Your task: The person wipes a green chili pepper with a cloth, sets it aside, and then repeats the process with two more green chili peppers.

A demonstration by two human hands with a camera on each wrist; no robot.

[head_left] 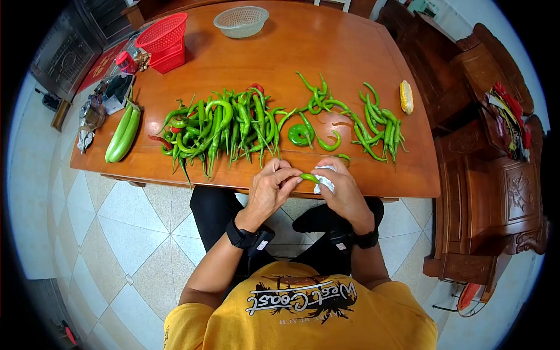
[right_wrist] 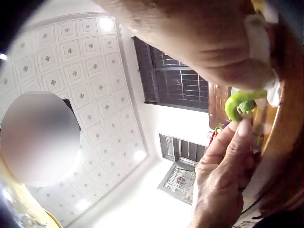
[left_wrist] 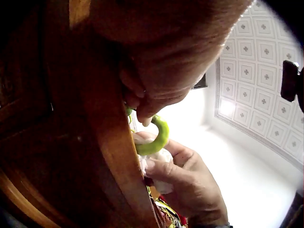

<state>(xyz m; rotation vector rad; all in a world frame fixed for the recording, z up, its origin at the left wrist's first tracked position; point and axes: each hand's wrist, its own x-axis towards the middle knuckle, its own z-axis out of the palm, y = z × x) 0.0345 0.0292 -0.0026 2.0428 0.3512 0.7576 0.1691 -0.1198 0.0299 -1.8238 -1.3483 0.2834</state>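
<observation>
Near the table's front edge, my left hand (head_left: pixel 269 185) pinches one end of a curved green chili pepper (left_wrist: pixel 161 137) between thumb and fingers. My right hand (head_left: pixel 346 195) grips a crumpled white tissue (head_left: pixel 325 178) against the other end of the pepper. In the right wrist view the pepper bends in a hook above the left fingertips (right_wrist: pixel 244 127). Just beyond the hands lie a coiled green pepper (head_left: pixel 300 135) and a few loose curved ones. A large heap of green chili peppers (head_left: pixel 219 125), with some red ones, spreads to the left.
A smaller pepper pile (head_left: pixel 379 125) lies right, near a corn cob (head_left: pixel 406 97). Long green eggplants (head_left: pixel 123 133) sit at the left. Toward the back stand a red basket (head_left: pixel 163 36) and a pale colander (head_left: pixel 241 22). The wooden table (head_left: pixel 350 52) has its front edge below the hands.
</observation>
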